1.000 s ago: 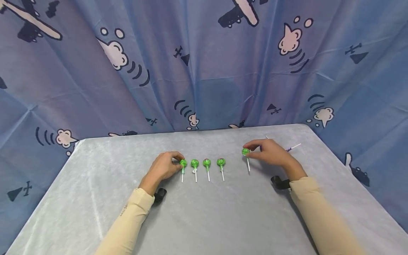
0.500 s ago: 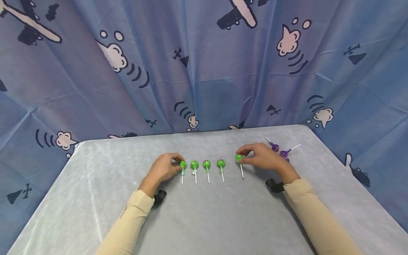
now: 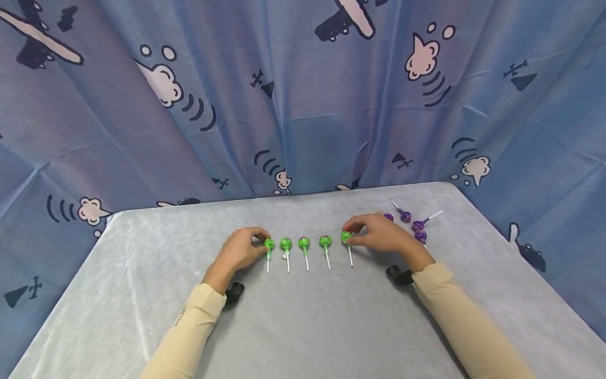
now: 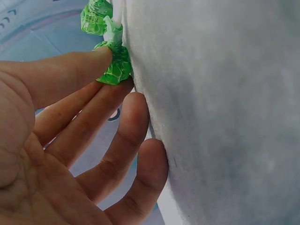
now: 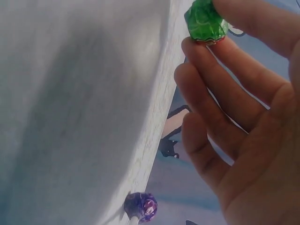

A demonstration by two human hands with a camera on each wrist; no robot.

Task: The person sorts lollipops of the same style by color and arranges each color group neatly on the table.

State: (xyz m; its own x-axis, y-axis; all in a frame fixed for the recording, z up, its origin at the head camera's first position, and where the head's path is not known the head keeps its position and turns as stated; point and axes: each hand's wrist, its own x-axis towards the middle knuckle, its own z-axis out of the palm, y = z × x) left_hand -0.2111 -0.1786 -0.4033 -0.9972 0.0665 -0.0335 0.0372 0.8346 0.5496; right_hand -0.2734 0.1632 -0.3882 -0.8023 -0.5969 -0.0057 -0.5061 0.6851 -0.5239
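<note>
Green-wrapped lollipops lie in a row on the table, their white sticks toward the person. My left hand (image 3: 240, 248) pinches the head of the leftmost green lollipop (image 3: 268, 252) between thumb and fingers; in the left wrist view its wrapper (image 4: 117, 70) shows under the thumb. At the row's right end, my right hand (image 3: 376, 233) holds another green lollipop (image 3: 350, 255) by its head, also seen in the right wrist view as a crinkled green ball (image 5: 205, 23). Three more stand between the hands: one green lollipop (image 3: 286, 245), a second green lollipop (image 3: 304, 243) and a third green lollipop (image 3: 325, 242).
Several purple lollipops lie loosely right of the right hand, among them one purple lollipop (image 3: 405, 216) and another (image 3: 420, 236); the hand partly covers the group. A pale cloth covers the table (image 3: 303, 326). Behind it hangs a blue curtain (image 3: 322, 142) with printed planes.
My right hand has carried its green lollipop leftward to the right end of the row, uncovering more purple lollipops. The left hand keeps its pinch on the leftmost one.
</note>
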